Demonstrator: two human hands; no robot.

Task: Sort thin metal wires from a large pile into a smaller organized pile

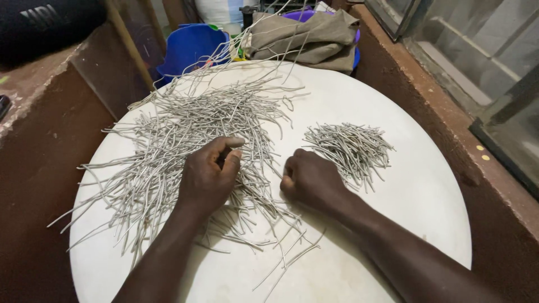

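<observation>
Resting on the large wire heap [179, 140] at centre-left of the white round counter [426, 196], your left hand [209, 175] has its fingers [231, 160] curled, pinching strands that run mostly lower left to upper right. Your right hand [310, 178] is fisted, just beside the small wire pile [351, 148] to its upper right.

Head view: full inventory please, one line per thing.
round table: one, white, fills the middle
long wire pile: one big heap, grey, left half of the table
short wire pile: one smaller heap, grey, right of centre
folded cloth: one, khaki, beyond the table's far edge
blue tub: one, behind the table, far left
left hand: on the long wire pile, fingers curled on wires
right hand: closed fist, between the piles
</observation>
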